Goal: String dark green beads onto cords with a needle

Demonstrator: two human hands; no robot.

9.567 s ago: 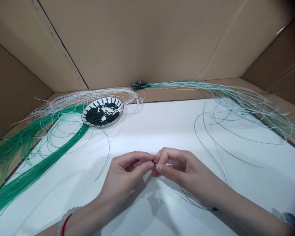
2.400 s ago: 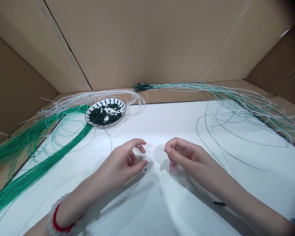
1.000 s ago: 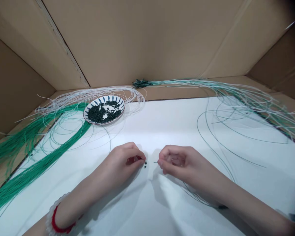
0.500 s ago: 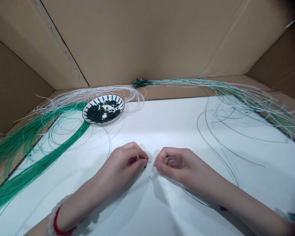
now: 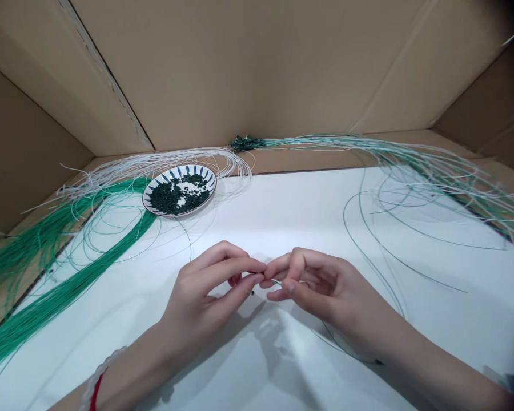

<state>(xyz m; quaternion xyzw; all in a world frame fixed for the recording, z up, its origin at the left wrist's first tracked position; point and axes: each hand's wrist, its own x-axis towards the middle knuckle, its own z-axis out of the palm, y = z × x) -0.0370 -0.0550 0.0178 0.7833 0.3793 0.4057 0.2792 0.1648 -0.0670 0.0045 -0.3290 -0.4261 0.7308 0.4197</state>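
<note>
Over the white sheet, my left hand (image 5: 214, 285) pinches a tiny dark piece that looks like a bead (image 5: 261, 273) between thumb and fingertips. My right hand (image 5: 312, 279) meets it from the other side, its fingertips against the left ones. A thin pale-green cord (image 5: 276, 282) shows between the right thumb and fingers, running toward the left fingertips. Whether the cord passes through the bead is hidden by the fingers. Just below my left fingertips lies a loose dark bead (image 5: 252, 293). Thin green cord (image 5: 332, 337) trails under my right wrist.
A plate (image 5: 151, 195) of dark green beads stands back left. Beside it lie white cords (image 5: 124, 162) and thick bundles of green cord (image 5: 89, 274). Cords with dark beaded ends (image 5: 245, 143) stretch along the back to the right. Cardboard walls (image 5: 257, 68) enclose the white sheet (image 5: 278, 211).
My hands have come together; a small gap separated their fingertips before. The right fingers have spread and reached left to the left fingertips. The plate and cord bundles stay put.
</note>
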